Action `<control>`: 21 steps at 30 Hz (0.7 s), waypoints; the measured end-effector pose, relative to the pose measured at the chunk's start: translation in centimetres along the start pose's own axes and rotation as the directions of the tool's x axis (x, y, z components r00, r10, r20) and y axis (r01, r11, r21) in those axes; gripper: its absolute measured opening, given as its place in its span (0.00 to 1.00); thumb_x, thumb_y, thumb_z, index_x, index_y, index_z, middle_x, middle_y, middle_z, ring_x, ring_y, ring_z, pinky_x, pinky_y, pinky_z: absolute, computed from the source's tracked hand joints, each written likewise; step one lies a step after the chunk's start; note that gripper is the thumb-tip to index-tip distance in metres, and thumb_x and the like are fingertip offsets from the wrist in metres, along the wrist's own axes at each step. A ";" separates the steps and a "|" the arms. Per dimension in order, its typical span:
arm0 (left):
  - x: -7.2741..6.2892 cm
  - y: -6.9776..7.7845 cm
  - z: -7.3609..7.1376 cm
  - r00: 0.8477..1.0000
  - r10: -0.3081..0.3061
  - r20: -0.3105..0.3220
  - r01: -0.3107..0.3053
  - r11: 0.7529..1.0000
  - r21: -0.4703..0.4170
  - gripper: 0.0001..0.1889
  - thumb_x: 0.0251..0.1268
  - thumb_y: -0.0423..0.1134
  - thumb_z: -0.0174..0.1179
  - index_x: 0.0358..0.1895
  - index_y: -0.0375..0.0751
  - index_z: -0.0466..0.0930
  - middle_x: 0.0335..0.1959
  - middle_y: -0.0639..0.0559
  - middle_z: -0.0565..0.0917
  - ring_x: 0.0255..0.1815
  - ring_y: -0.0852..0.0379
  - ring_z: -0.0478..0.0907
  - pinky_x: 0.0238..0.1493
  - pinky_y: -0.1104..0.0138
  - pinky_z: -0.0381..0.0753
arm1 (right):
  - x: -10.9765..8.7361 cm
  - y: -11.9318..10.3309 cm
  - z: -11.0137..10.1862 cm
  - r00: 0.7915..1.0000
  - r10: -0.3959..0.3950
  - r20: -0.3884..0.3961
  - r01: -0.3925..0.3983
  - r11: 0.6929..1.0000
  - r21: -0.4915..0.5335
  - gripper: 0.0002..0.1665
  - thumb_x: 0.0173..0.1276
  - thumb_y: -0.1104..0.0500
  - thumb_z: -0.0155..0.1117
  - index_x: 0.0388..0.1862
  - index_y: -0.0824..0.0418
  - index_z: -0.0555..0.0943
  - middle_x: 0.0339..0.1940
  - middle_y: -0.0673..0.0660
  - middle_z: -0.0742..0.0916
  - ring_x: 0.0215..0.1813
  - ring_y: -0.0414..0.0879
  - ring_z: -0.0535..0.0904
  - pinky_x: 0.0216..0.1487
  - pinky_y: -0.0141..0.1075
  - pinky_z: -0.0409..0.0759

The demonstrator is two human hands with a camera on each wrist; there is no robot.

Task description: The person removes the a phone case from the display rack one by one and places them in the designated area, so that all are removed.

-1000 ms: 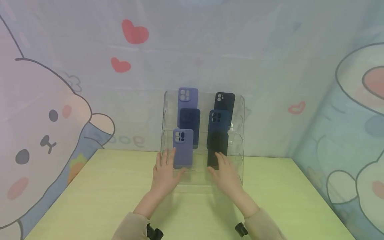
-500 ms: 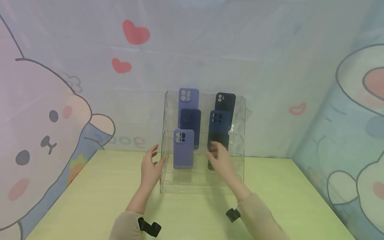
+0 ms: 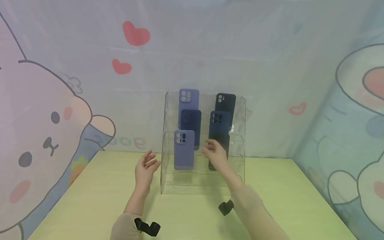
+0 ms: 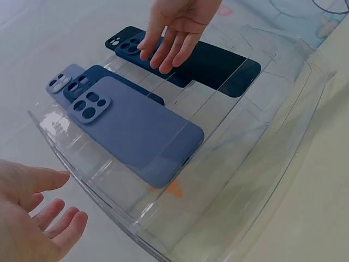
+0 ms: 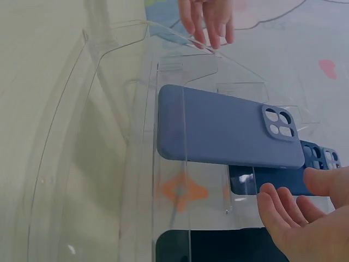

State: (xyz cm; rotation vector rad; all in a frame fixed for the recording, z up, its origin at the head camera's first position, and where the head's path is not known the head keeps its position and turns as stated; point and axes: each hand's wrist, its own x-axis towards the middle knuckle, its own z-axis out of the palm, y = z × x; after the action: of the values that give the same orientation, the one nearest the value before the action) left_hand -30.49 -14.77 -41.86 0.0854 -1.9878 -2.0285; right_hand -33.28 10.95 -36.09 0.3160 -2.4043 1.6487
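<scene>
A clear acrylic tiered rack [image 3: 186, 190] holds several phone cases in two columns. On the left, a lavender phone case [image 3: 184, 151] leans in front of a dark blue case [image 3: 196, 125] and another lavender case [image 3: 193, 96]. The right column has a black case [image 3: 229, 100] at the back, a blue case [image 3: 220, 125] and a black case [image 4: 240, 82] at the front. My left hand [image 3: 144, 171] is just outside the rack's left side, fingers loosely bent and holding nothing. In front of the right column hovers my right hand [image 3: 218, 159], its relaxed fingers empty, partly covering the front black case.
The rack stands on a pale yellow-green table [image 3: 99, 193] near its back edge. Behind it hangs a cartoon-printed backdrop [image 3: 270, 66] with hearts. Each sleeve carries a small black camera mount [image 3: 147, 227] at the wrist.
My left hand has moved left, from in front of the lavender case to outside the rack. The right hand has shifted slightly up and left. The cases look unmoved.
</scene>
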 end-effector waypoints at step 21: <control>-0.6 -2.0 -0.2 0.988 -0.067 0.137 0.061 0.997 0.049 0.26 0.70 0.29 0.56 0.71 0.36 0.66 0.67 0.32 0.71 0.63 0.40 0.74 0.61 0.52 0.78 | 1.1 1.7 2.4 0.997 0.063 0.050 -0.066 0.996 0.059 0.25 0.71 0.62 0.58 0.66 0.64 0.73 0.55 0.68 0.83 0.55 0.60 0.81 0.57 0.47 0.81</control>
State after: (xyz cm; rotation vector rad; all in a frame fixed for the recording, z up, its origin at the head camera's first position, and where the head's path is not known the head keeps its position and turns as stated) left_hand -30.25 -14.84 -43.93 0.0180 -2.1404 -2.0817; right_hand -34.92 9.23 -38.17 0.2940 -2.4272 1.7635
